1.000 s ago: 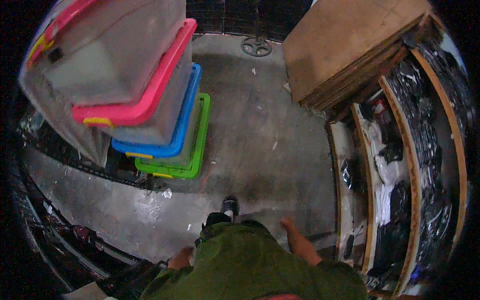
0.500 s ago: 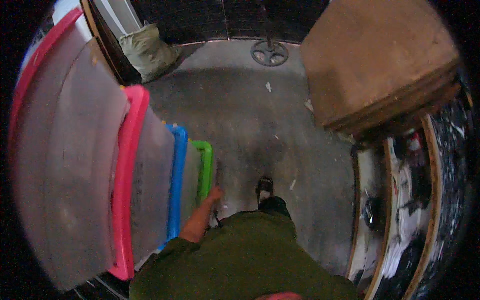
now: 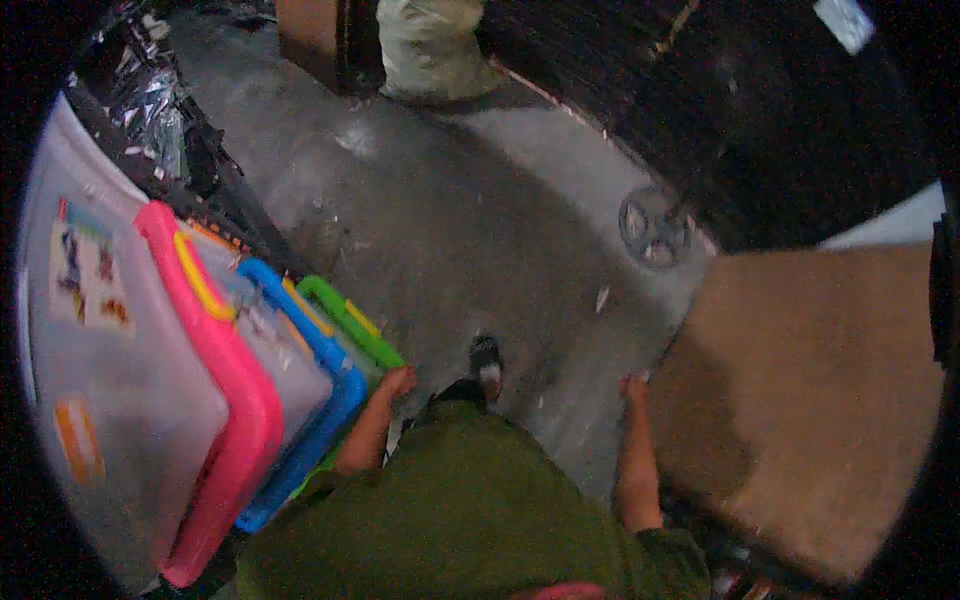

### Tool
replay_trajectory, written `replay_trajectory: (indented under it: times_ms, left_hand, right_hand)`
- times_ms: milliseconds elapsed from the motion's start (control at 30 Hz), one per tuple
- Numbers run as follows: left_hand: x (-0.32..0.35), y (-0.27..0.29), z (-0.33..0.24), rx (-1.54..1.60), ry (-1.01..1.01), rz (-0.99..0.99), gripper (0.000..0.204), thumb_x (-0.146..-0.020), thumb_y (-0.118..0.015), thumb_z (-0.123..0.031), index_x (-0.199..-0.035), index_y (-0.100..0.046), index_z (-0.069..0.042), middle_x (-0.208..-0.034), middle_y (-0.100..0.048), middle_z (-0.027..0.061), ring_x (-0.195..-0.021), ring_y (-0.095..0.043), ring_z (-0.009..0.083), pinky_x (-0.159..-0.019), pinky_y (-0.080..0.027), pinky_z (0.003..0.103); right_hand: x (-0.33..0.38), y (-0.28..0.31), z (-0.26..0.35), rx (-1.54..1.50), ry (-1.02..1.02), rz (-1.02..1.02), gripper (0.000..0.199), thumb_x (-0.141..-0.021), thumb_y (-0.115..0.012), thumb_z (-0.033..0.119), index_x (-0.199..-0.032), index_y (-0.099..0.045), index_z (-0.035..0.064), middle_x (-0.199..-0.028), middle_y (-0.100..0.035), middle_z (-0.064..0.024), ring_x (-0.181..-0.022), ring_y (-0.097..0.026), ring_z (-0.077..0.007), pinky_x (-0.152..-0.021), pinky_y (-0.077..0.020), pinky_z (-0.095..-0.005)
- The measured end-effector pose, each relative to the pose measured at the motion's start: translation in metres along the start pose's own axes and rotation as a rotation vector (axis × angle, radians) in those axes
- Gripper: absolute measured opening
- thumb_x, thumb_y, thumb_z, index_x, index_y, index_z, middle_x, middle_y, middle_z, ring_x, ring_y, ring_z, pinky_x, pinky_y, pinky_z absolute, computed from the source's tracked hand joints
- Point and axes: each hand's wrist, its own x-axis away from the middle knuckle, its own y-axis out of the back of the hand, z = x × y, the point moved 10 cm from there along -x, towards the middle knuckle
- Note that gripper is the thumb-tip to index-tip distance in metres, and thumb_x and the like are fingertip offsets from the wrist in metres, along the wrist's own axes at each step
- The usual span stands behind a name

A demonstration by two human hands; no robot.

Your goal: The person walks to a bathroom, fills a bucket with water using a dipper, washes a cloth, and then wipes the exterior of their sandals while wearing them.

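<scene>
My left hand [image 3: 399, 381] hangs low with its fingers curled in, and nothing shows in it. It is nearest to the front corner of a clear plastic storage bin with a green rim [image 3: 345, 318]; whether it touches the rim I cannot tell. My right hand [image 3: 634, 387] hangs on the other side of my body, also curled and without anything visible in it. Close beside it is the edge of a large brown cardboard stack [image 3: 800, 380]. Both hands are small and slightly blurred.
On the left, a bin with a blue rim [image 3: 345, 375] and another with a pink rim [image 3: 250, 400] are stacked with yellow clips. A full pale sack [image 3: 430, 50] stands far ahead. A round metal base [image 3: 654, 228] sits by the dark wall. Debris [image 3: 170, 120] lies at far left.
The view has turned left, so the bins, sack and round base sit differently. My right arm has come into view beside the cardboard. One shoe still shows ahead of my body.
</scene>
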Motion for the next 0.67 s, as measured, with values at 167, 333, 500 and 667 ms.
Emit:
replay_trajectory:
  times_ms: [167, 333, 500, 667]
  left_hand:
    - [-0.057, -0.028, -0.213, -0.256, -0.331, -0.088, 0.034, -0.083, -0.052, -0.033, -0.104, -0.053, -0.006, -0.092, -0.058, 0.0070, -0.080, -0.055, 0.0189, -0.063, -0.046, 0.035]
    - [-0.050, -0.080, -0.465, 0.062, -0.564, -0.019, 0.035, -0.087, -0.050, -0.033, -0.109, -0.052, -0.006, -0.097, -0.059, 0.0047, -0.084, -0.056, 0.0158, -0.070, -0.044, 0.033]
    - [-0.142, 0.073, -0.476, -0.126, -0.652, -0.533, 0.042, -0.086, -0.051, -0.033, -0.112, -0.046, 0.000, -0.100, -0.058, 0.0136, -0.091, -0.056, 0.0224, -0.078, -0.044, 0.034]
    - [-0.199, 0.093, -0.420, -0.433, -0.075, -0.449, 0.047, -0.086, -0.048, -0.036, -0.117, -0.044, -0.002, -0.107, -0.056, 0.0195, -0.096, -0.055, 0.0316, -0.083, -0.042, 0.039]
  right_hand:
    - [-0.083, -0.127, 0.088, 0.729, 0.535, 0.356, 0.030, -0.080, -0.053, 0.030, -0.096, -0.057, 0.0052, -0.077, -0.058, -0.0089, -0.066, -0.057, -0.0219, -0.057, -0.0440, -0.0381]
    - [-0.181, -0.118, 0.164, 0.503, 0.191, 0.570, 0.029, -0.081, -0.052, 0.029, -0.095, -0.057, 0.0041, -0.077, -0.058, -0.0099, -0.067, -0.057, -0.0215, -0.058, -0.0444, -0.0378]
    - [-0.326, -0.168, 0.333, 0.594, 0.352, 0.708, 0.028, -0.082, -0.050, 0.028, -0.094, -0.057, 0.0030, -0.077, -0.059, -0.0108, -0.068, -0.058, -0.0211, -0.059, -0.0448, -0.0376]
    - [-0.537, -0.170, 0.508, 0.813, 0.470, 0.654, 0.028, -0.083, -0.048, 0.026, -0.093, -0.057, 0.0019, -0.077, -0.059, -0.0118, -0.068, -0.058, -0.0207, -0.059, -0.0451, -0.0374]
